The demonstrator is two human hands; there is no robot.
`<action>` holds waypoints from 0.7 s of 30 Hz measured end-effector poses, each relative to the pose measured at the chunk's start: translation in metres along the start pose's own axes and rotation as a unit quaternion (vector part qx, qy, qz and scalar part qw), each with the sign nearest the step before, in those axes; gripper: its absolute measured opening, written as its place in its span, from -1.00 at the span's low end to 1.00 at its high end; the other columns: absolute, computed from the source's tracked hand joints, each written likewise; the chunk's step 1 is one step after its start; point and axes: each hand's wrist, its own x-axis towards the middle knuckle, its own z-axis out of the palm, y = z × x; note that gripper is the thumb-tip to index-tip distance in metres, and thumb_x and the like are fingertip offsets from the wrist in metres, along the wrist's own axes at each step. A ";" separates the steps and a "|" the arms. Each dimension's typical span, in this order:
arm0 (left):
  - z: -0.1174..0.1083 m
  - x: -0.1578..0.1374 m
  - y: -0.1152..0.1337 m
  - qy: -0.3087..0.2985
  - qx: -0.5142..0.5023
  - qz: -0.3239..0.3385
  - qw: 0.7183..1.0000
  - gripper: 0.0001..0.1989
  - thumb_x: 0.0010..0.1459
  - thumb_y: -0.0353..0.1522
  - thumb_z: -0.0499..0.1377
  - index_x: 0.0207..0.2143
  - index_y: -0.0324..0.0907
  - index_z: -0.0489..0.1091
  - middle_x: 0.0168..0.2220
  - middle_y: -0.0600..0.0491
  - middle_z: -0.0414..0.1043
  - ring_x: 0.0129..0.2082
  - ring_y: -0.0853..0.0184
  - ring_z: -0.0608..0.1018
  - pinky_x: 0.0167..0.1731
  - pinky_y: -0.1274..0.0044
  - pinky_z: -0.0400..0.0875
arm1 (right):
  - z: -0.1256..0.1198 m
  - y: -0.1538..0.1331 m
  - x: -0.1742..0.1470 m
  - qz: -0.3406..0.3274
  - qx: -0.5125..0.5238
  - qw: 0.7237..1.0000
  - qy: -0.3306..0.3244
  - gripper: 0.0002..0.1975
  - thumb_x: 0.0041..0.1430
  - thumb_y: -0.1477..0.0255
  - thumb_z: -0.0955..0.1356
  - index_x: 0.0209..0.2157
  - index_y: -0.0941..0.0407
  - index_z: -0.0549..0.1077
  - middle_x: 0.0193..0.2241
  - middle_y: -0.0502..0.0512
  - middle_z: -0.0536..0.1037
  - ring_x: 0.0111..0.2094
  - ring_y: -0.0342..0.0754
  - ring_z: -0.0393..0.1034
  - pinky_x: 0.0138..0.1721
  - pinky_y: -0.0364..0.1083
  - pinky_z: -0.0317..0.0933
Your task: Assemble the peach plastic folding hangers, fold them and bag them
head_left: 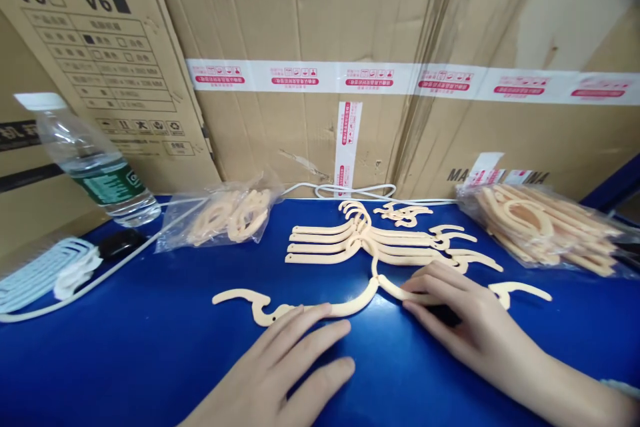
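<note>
A cream plastic folding hanger [357, 307] lies spread out on the blue table, its hook pointing away from me and a curved clip piece at each end. My left hand [295, 363] has its fingers stretched and apart, the fingertips at the hanger's left arm. With thumb and fingers my right hand [465, 313] pinches the hanger's right arm and covers part of it. Just beyond, several hangers [323, 257] lie in a row with their hooks together; their right arms carry clip pieces. Behind them sits a small pile of loose clip pieces [405, 215].
Clear bags of cream parts lie at left [230, 217] and right [550, 223]. A water bottle [107, 177], a black object [120, 243] and a light blue slatted item [45, 270] stand far left. A white cable [115, 277] runs there. Cardboard boxes [310, 13] wall the back.
</note>
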 end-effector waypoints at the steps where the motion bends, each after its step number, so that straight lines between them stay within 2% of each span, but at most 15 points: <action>1: 0.002 0.000 -0.001 -0.001 0.029 0.010 1.000 -0.60 0.30 -0.24 0.10 0.16 -0.12 0.31 0.23 -0.01 0.29 0.24 0.14 0.29 0.19 0.30 0.25 | 0.000 -0.001 0.000 -0.001 -0.004 1.000 -0.003 -0.86 0.32 0.49 0.23 -0.28 0.08 0.40 -0.33 0.10 0.47 -0.28 -0.04 0.40 -0.30 -0.06 0.37; 4: 0.010 -0.003 -0.003 0.012 0.090 0.020 0.996 -0.55 0.30 -0.20 0.09 0.19 -0.13 0.28 0.22 -0.01 0.30 0.21 0.15 0.34 0.19 0.33 0.24 | 0.000 -0.002 0.001 -0.013 -0.040 0.999 0.001 -0.86 0.31 0.50 0.22 -0.27 0.09 0.40 -0.23 0.17 0.46 -0.14 0.04 0.38 -0.18 0.03 0.37; 7: 0.016 -0.003 -0.005 0.031 0.114 0.015 0.993 -0.57 0.30 -0.25 0.10 0.20 -0.09 0.28 0.21 -0.01 0.31 0.20 0.15 0.35 0.19 0.37 0.24 | 0.000 -0.001 0.001 -0.024 -0.096 0.995 0.006 -0.82 0.30 0.48 0.23 -0.12 0.09 0.41 0.01 0.24 0.41 0.08 0.12 0.29 0.02 0.14 0.32; 10: 0.016 -0.001 -0.008 0.034 0.094 0.006 0.995 -0.56 0.28 -0.23 0.12 0.19 -0.06 0.29 0.20 -0.06 0.31 0.17 0.12 0.39 0.15 0.39 0.29 | 0.001 0.000 -0.001 -0.019 -0.130 0.991 -0.014 -0.73 0.31 0.45 0.21 0.01 0.10 0.38 0.13 0.26 0.34 0.16 0.13 0.26 0.09 0.14 0.30; 15: 0.011 0.002 -0.009 0.029 0.031 -0.026 0.999 -0.50 0.24 -0.14 0.15 0.21 -0.01 0.27 0.23 -0.08 0.27 0.19 0.09 0.38 0.17 0.37 0.26 | 0.003 -0.001 0.000 -0.005 -0.132 0.991 -0.028 -0.71 0.33 0.40 0.22 0.04 0.07 0.37 0.18 0.23 0.31 0.20 0.14 0.22 0.14 0.13 0.28; 18: 0.007 0.002 -0.007 0.021 -0.003 -0.047 0.999 -0.47 0.21 -0.12 0.18 0.21 -0.01 0.28 0.25 -0.09 0.23 0.21 0.06 0.35 0.20 0.34 0.22 | -0.009 -0.010 0.001 -0.023 -0.098 0.994 0.041 -0.59 0.31 0.42 0.23 0.17 0.02 0.25 0.22 0.20 0.24 0.23 0.12 0.18 0.15 0.10 0.28; 21: 0.004 0.001 -0.005 0.012 -0.020 -0.052 0.998 -0.47 0.21 -0.12 0.18 0.20 -0.02 0.28 0.26 -0.11 0.21 0.21 0.01 0.34 0.20 0.27 0.21 | -0.031 -0.017 -0.016 -0.016 -0.106 0.977 0.183 -0.55 0.24 0.40 0.31 0.15 -0.12 0.27 0.27 0.08 0.16 0.25 0.20 0.12 0.19 0.16 0.19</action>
